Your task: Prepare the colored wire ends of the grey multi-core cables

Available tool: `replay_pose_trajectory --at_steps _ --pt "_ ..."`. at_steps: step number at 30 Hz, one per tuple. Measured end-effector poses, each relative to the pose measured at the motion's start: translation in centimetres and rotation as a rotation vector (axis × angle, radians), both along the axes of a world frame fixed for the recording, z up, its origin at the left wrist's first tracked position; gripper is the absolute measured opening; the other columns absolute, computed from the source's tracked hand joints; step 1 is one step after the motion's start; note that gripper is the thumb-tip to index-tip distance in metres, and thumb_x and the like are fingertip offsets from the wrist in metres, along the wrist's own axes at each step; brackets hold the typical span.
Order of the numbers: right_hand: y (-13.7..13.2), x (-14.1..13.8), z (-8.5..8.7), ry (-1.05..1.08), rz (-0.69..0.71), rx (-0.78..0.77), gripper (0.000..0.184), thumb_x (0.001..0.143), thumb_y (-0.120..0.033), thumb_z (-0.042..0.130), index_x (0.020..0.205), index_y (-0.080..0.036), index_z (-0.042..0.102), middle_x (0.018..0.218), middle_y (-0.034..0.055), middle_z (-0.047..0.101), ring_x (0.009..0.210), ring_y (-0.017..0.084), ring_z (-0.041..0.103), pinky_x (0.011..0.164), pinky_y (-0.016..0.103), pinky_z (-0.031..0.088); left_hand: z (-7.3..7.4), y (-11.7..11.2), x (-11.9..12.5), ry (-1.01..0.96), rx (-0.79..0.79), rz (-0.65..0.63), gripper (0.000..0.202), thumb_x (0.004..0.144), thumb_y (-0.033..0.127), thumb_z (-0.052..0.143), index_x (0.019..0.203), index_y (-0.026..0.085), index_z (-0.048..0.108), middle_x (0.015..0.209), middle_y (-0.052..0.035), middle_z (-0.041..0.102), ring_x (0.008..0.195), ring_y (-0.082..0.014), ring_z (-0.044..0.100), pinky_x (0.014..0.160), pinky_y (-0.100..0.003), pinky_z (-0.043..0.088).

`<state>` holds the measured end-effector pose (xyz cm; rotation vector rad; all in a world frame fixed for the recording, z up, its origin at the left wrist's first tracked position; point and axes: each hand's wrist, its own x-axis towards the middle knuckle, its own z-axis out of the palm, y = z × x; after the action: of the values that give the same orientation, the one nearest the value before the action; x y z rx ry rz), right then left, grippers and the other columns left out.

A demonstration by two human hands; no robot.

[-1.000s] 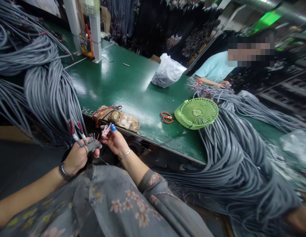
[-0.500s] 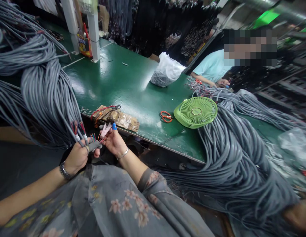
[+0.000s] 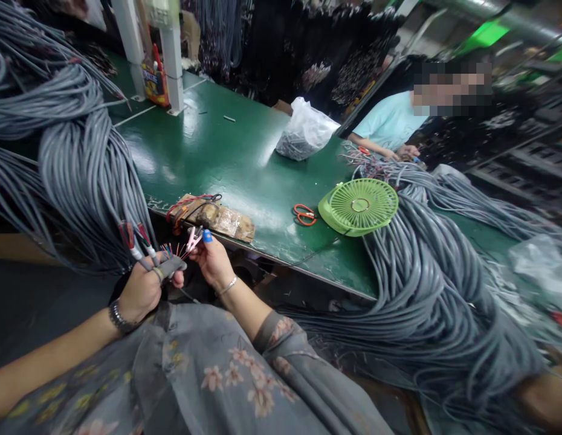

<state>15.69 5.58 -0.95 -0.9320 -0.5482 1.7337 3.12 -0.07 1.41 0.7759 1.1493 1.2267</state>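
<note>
Fingers of left hand (image 3: 140,290) closed around a grey cable end (image 3: 173,266), held low in front of the lap, just below the table (image 3: 226,157) edge. Coloured wires (image 3: 168,249) fan upward out of the cable end. Two spare cables (image 3: 138,246) with red tips stand up between the same fingers. Right hand (image 3: 215,263) pinches a pink clip (image 3: 191,238) between thumb and forefinger; the forefinger wears a blue cap (image 3: 207,236). Change over the last second: the clip tip sits lower and closer to the wires, now touching or just beside them; contact cannot be confirmed at this size. Half a second ago the clip stood more upright and slightly apart. Left hand position unchanged, grip unchanged. Whether the clip mouth bites a wire cannot be told. Surroundings: large cable bundle (image 3: 81,163) hangs to the left, near the left hand. On the table edge above the hands, a taped block (image 3: 217,217) with red and black leads. Further right, scissors (image 3: 304,214) beside a green fan (image 3: 360,206). Plastic bag (image 3: 306,130) mid-table. A co-worker (image 3: 390,121) sits at the far side, hands on other cables.
</note>
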Motion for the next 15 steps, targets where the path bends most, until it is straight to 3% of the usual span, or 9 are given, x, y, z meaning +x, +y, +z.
replay_pose_trajectory --at_steps 3,8,15 --pt "0.23 -0.36 -0.6 -0.027 -0.029 0.042 0.04 0.082 -0.054 0.073 0.071 -0.016 0.063 0.059 -0.0024 0.059 0.051 0.008 0.049 0.049 0.018 0.044 -0.02 0.13 0.35 0.002 -0.006 0.028 0.025 0.051 0.038 0.076 0.051 0.015 0.065 0.046 -0.0024 0.061 0.044 -0.0123 0.055 0.045 -0.022 0.047" --pt "0.71 -0.75 -0.42 0.131 0.139 -0.074 0.043 0.084 -0.058 0.069 0.076 -0.016 0.064 0.072 0.0022 0.066 0.06 0.012 0.056 0.055 0.024 0.05 -0.19 0.18 0.59 -0.012 -0.02 0.052 0.025 0.048 0.036 0.077 0.054 0.014 0.064 0.046 -0.0017 0.061 0.044 -0.0119 0.054 0.045 -0.022 0.046" --pt "0.78 -1.11 -0.25 0.141 0.067 -0.099 0.043 0.086 -0.057 0.068 0.072 -0.017 0.061 0.067 0.0007 0.065 0.057 0.01 0.054 0.056 0.021 0.049 -0.7 0.16 0.39 0.041 -0.007 0.027 0.027 0.05 0.037 0.076 0.051 0.014 0.063 0.047 -0.0021 0.061 0.045 -0.0115 0.055 0.047 -0.022 0.047"
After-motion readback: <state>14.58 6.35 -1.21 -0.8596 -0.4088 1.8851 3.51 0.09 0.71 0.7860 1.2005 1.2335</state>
